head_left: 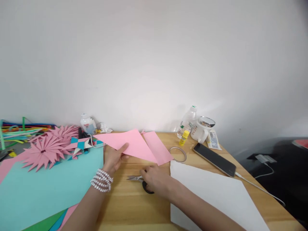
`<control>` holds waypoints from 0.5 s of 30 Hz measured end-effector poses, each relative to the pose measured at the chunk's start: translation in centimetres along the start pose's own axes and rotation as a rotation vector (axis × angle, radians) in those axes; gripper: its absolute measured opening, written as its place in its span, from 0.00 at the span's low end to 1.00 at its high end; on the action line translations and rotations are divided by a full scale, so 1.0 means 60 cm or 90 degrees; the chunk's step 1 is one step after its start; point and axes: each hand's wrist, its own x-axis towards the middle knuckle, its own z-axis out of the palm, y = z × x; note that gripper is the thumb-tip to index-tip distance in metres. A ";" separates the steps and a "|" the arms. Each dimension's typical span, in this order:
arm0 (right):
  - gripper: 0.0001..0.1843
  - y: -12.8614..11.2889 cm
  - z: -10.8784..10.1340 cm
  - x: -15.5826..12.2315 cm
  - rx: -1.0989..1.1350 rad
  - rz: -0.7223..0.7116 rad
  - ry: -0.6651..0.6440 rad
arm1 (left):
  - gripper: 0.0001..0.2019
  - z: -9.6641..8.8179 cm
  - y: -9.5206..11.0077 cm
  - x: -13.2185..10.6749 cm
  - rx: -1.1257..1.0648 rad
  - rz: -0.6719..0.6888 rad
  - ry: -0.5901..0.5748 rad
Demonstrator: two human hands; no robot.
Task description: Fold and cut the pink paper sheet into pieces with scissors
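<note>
My left hand [115, 158], a string of pearl-like beads at its wrist, pinches the lower edge of a pink paper triangle [134, 144] between thumb and fingers. Beside and partly under the triangle is a pink paper strip [160, 147]. Low over the wooden table, my right hand [155, 179] is closed around the black handles of a pair of scissors [137, 178]. The blades point left and look slightly apart. Part of the handles is hidden by the hand.
At left, turquoise paper [55, 189] lies under folded pink paper stars [44, 150], near pipe cleaners [21, 136]. To the right are white paper [207, 189], a tape roll [178, 154], a glue stick [184, 138], a bottle [189, 120], a mug [201, 130] and a phone [215, 159].
</note>
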 end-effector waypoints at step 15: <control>0.10 0.015 0.006 -0.130 0.013 0.165 0.236 | 0.16 -0.043 0.036 -0.053 0.358 0.042 -0.059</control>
